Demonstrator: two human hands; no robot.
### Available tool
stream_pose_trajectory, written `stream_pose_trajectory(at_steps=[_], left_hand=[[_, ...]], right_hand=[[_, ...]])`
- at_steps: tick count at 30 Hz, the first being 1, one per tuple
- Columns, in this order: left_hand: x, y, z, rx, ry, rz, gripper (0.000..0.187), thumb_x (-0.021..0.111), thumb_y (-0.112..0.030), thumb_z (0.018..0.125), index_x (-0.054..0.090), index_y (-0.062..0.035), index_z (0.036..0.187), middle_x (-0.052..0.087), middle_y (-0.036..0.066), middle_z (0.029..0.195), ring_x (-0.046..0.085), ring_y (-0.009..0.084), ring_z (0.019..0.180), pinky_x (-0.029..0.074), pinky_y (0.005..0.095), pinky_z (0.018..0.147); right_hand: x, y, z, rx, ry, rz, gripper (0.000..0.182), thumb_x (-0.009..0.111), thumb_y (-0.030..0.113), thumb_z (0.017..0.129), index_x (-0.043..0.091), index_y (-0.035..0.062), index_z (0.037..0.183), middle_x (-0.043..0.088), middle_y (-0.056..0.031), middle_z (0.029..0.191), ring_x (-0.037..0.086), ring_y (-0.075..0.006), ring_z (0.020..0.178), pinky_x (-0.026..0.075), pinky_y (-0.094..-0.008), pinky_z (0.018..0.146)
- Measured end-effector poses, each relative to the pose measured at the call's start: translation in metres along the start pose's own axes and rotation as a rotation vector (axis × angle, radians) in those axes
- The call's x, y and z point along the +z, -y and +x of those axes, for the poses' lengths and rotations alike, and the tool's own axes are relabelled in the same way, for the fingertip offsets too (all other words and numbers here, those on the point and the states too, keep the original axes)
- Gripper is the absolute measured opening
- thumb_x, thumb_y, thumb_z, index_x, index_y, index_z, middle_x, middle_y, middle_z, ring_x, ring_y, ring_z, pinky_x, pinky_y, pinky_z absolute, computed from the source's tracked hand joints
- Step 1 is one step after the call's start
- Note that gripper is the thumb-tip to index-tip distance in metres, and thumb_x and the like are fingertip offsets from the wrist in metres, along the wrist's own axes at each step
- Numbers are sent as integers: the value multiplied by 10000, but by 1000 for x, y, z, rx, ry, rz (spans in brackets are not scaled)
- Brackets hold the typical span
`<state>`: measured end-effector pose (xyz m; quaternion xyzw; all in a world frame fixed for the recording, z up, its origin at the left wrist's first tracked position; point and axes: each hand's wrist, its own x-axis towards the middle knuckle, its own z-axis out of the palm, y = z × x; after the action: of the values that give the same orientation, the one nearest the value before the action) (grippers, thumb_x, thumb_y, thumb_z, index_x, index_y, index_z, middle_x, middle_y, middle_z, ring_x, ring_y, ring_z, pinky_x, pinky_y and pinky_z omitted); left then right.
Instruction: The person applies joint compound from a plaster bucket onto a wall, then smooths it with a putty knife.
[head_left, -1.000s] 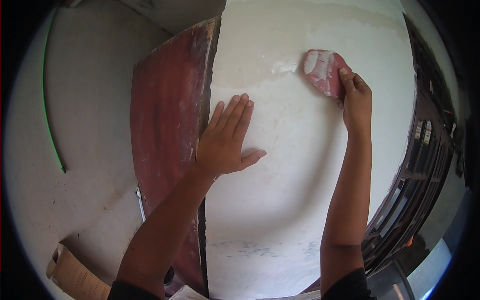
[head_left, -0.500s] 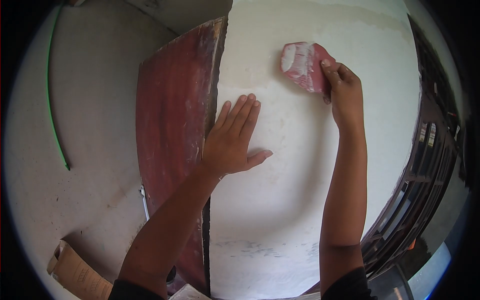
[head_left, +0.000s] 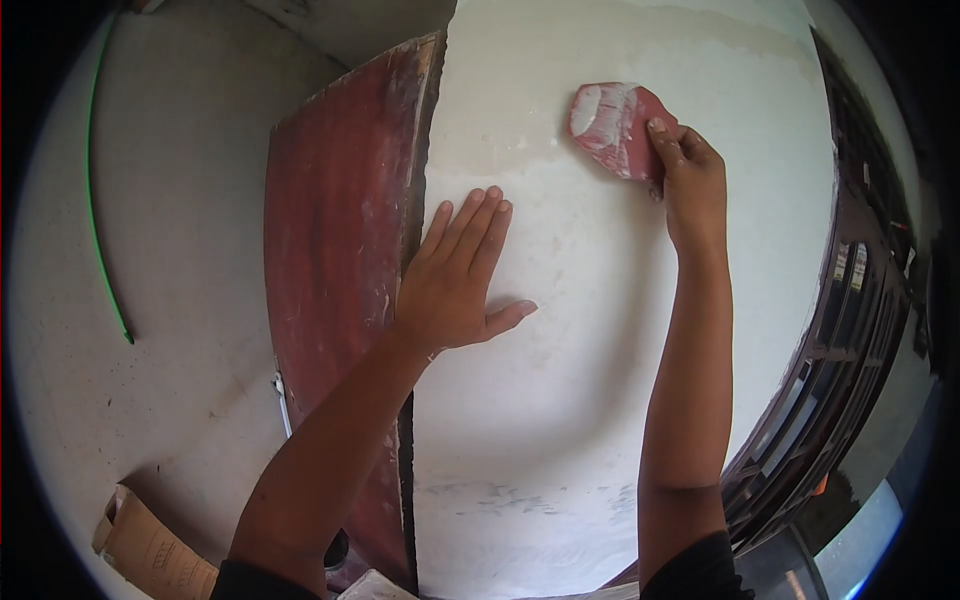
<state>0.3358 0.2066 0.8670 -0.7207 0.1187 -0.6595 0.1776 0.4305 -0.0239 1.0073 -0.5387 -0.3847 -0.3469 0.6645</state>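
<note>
My left hand (head_left: 455, 270) lies flat on the white wall (head_left: 540, 400), fingers stretched upward and thumb out to the side, close to the wall's left edge. Higher up on the right, my right hand (head_left: 690, 180) grips a red putty scraper (head_left: 615, 130) by its right end, thumb on the face toward me. White paste is smeared across the scraper's left half. Its left edge is right at the wall surface, by a slightly darker, damp-looking band of the wall.
A dark red wooden panel (head_left: 335, 220) stands along the wall's left edge. Dark window grilles (head_left: 850, 330) run down the right side. At lower left sits an open cardboard box (head_left: 160, 545), and a green strip (head_left: 92, 200) hangs on the far-left wall.
The scraper in my right hand has shifted slightly to the right against the wall. My left hand stays flat in its place, while the whole view has drifted a little.
</note>
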Motion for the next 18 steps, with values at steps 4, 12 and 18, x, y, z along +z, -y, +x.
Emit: stream_pose_trajectory(at_steps=[4, 12, 18], left_hand=[[1, 2, -1, 10, 38, -26, 974, 632, -587, 917, 343, 89, 1556, 396, 256, 1606, 334, 380, 1530, 206, 523, 1265], [2, 0, 0, 9, -23, -15, 959, 672, -607, 877, 434, 75, 1508, 457, 248, 1564, 402, 361, 1492, 286, 521, 1235], [2, 2, -2, 5, 35, -27, 974, 640, -580, 913, 338, 82, 1561, 390, 251, 1612, 329, 374, 1534, 205, 524, 1265]], right_hand=[[-1, -3, 11, -86, -64, -360, 365, 682, 346, 1005, 722, -16, 1028, 714, -95, 824, 624, -170, 723, 512, -324, 725], [-24, 1, 11, 16, 19, 27, 301, 685, 299, 1013, 699, 2, 966, 615, -6, 732, 450, -78, 570, 379, -268, 543], [-26, -11, 16, -50, -33, -258, 332, 683, 313, 1012, 710, -16, 978, 635, -34, 731, 502, -88, 579, 413, -265, 555]])
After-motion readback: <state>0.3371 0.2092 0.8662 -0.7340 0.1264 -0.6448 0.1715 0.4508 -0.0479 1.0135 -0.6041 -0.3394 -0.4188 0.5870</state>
